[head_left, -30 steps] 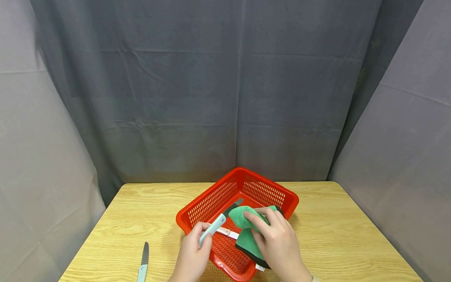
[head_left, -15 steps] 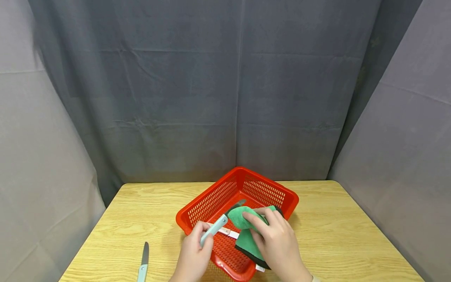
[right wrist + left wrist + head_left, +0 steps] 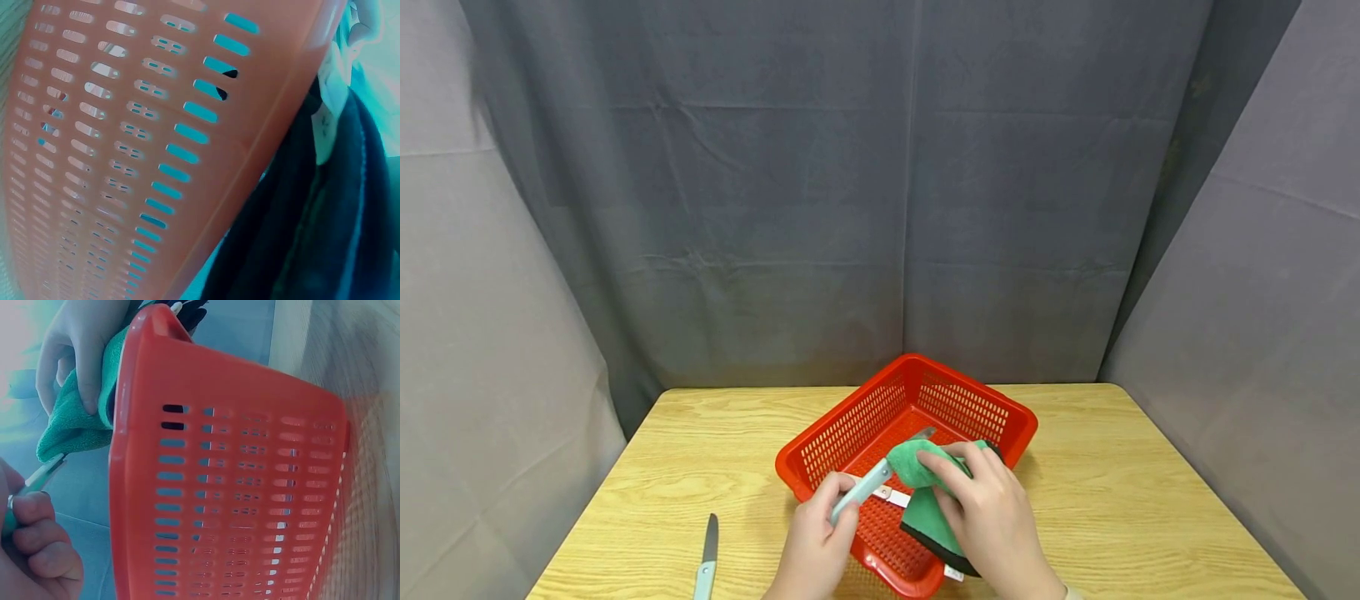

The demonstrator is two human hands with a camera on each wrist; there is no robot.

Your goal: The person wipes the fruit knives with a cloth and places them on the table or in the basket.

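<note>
My left hand (image 3: pixel 816 537) grips the pale blue handle of a knife (image 3: pixel 867 487), pointed away from me and to the right over the basket. A fold of green cloth (image 3: pixel 934 521) covers the knife's blade near the handle, and the tip shows beyond it. With the fingers of my right hand (image 3: pixel 996 521) I pinch this black-edged cloth. Beneath both hands is a red plastic basket (image 3: pixel 901 575). Inside it lies another knife (image 3: pixel 895 497) with a white blade, partly hidden by the held knife and the cloth. The left wrist view shows the cloth (image 3: pixel 69 425) against the held handle.
To the left of the basket, a knife (image 3: pixel 706 558) with a pale blue handle lies on the wooden table (image 3: pixel 625 517). Its lower end is cut off by the frame. Grey curtains (image 3: pixel 775 208) hang behind the table and at both sides.
My left hand has slid the knife slightly right and away from me, so the cloth covers more of its blade. The right hand and cloth have barely moved.
</note>
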